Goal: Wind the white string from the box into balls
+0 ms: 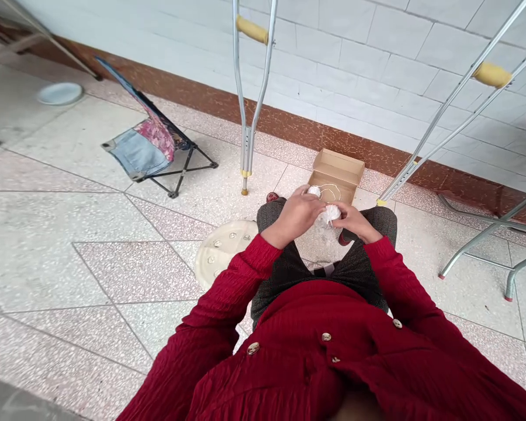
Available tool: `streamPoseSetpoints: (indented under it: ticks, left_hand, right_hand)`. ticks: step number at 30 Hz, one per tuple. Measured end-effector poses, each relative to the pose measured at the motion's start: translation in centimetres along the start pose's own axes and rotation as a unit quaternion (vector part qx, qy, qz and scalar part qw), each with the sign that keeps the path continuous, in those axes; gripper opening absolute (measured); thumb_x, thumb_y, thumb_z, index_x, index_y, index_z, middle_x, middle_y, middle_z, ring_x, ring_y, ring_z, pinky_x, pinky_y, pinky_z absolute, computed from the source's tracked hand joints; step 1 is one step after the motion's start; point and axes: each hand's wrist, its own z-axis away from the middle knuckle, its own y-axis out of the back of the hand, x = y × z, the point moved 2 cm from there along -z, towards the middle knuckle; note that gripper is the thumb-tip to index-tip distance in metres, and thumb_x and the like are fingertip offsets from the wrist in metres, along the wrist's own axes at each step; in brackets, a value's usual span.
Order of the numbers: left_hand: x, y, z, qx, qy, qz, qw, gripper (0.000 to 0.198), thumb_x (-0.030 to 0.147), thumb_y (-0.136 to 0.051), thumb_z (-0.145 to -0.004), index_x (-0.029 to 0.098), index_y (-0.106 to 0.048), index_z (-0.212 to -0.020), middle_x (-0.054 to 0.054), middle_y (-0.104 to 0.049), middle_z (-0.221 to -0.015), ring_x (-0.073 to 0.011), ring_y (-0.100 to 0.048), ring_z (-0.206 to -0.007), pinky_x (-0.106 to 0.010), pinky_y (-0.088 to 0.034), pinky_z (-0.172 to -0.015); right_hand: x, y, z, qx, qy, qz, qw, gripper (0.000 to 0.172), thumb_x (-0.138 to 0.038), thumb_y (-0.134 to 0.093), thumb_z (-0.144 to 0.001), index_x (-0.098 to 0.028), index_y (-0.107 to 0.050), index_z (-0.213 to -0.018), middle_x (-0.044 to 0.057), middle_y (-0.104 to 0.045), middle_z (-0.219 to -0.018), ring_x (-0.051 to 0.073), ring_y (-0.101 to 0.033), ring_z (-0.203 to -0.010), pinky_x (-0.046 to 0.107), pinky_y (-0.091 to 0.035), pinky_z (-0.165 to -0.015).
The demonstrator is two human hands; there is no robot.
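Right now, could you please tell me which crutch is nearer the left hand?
The crutch left of the box, looking nearly upright; the other crutch slants, beyond the right hand.

The floor of speckled grey and pinkish terrazzo, cut by thin dark lines (158,269), carries an open brown cardboard box (339,168) near the wall. A folding chair with blue and floral fabric (145,149) stands on it, as do a silver metal crutch with a yellow handgrip (247,140) and a metal-legged chair (480,237).
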Motion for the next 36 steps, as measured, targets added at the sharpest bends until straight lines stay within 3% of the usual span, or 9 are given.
streamPoseSetpoints:
  ticks: [2,6,12,18,23,28,31,36]
  left_hand:
    - [-0.7,0.7,-0.8,0.006,0.004,-0.018,1.0,0.025,0.024,-0.05,-0.099,0.019,-0.07,-0.085,-0.005,-0.075,-0.091,-0.0191,-0.067,-0.09,-0.047,-0.032,-0.116]
    - [-1.9,0.6,-1.3,0.018,0.031,0.014,0.999,0.026,0.028,-0.049,-0.099,0.019,-0.069,-0.084,-0.004,-0.075,-0.091,-0.0172,-0.066,-0.086,-0.043,-0.036,-0.114]
    - [-3.5,-0.3,-0.5,0.058,0.116,0.085,0.988,0.037,0.034,-0.044,-0.1,0.02,-0.065,-0.072,-0.001,-0.07,-0.075,-0.0178,-0.063,-0.083,-0.039,-0.041,-0.107]
    - [-4.4,-0.7,-0.8,0.063,0.134,0.122,0.981,0.039,0.038,-0.047,-0.098,0.018,-0.064,-0.07,-0.002,-0.065,-0.072,-0.0179,-0.061,-0.078,-0.033,-0.046,-0.088]
    - [-4.1,-4.4,0.1,0.002,0.165,0.22,0.961,0.036,0.034,-0.047,-0.096,0.017,-0.066,-0.071,-0.002,-0.068,-0.074,-0.0165,-0.06,-0.074,-0.028,-0.044,-0.074]
    - [-1.0,-7.2,2.0,-0.102,0.13,0.225,0.96,0.037,0.034,-0.049,-0.098,0.017,-0.066,-0.07,-0.002,-0.069,-0.072,-0.0158,-0.062,-0.073,-0.026,-0.044,-0.073]
    - [0.7,-6.3,2.8,-0.099,0.086,0.186,0.974,0.036,0.032,-0.047,-0.099,0.018,-0.068,-0.073,-0.003,-0.069,-0.074,-0.0164,-0.064,-0.076,-0.026,-0.047,-0.076]
    - [0.4,-3.3,3.3,-0.046,0.054,0.086,0.994,0.028,0.025,-0.049,-0.099,0.018,-0.071,-0.084,-0.004,-0.075,-0.083,-0.0172,-0.068,-0.083,-0.036,-0.046,-0.104]
  right_hand:
    - [0.2,-1.0,0.9,-0.062,-0.046,-0.143,0.987,0.063,-0.02,-0.082,-0.061,-0.027,-0.066,-0.121,0.0,-0.069,-0.102,0.017,-0.064,-0.086,0.031,-0.058,-0.075]
    - [-1.0,-0.9,2.7,-0.09,-0.055,-0.299,0.948,0.063,-0.016,-0.083,-0.061,-0.03,-0.066,-0.121,0.001,-0.067,-0.125,0.019,-0.068,-0.098,0.037,-0.063,-0.083]
    - [-2.4,-0.8,3.9,-0.101,-0.038,-0.333,0.937,0.064,-0.017,-0.081,-0.065,-0.03,-0.064,-0.125,0.003,-0.066,-0.133,0.024,-0.069,-0.108,0.043,-0.062,-0.088]
    - [-3.2,-2.5,4.5,-0.11,-0.055,-0.342,0.932,0.059,-0.022,-0.08,-0.066,-0.029,-0.063,-0.122,0.004,-0.069,-0.125,0.025,-0.069,-0.102,0.043,-0.062,-0.084]
    - [-5.2,-0.7,4.9,-0.005,-0.021,-0.233,0.972,0.052,-0.028,-0.08,-0.068,-0.028,-0.063,-0.117,0.003,-0.069,-0.105,0.019,-0.065,-0.082,0.028,-0.053,-0.06]
    - [-6.8,2.5,3.5,0.151,0.049,-0.078,0.984,0.042,-0.043,-0.076,-0.076,-0.026,-0.056,-0.108,0.001,-0.063,-0.093,0.014,-0.053,-0.069,0.025,-0.04,-0.052]
    - [-5.3,3.1,1.9,0.218,0.057,0.014,0.974,0.049,-0.045,-0.076,-0.073,-0.025,-0.051,-0.11,0.001,-0.063,-0.091,0.015,-0.054,-0.07,0.026,-0.044,-0.057]
    - [-0.4,1.1,1.1,0.174,0.012,0.149,0.973,0.054,-0.036,-0.079,-0.065,-0.022,-0.055,-0.112,0.001,-0.066,-0.093,0.019,-0.059,-0.078,0.033,-0.049,-0.073]
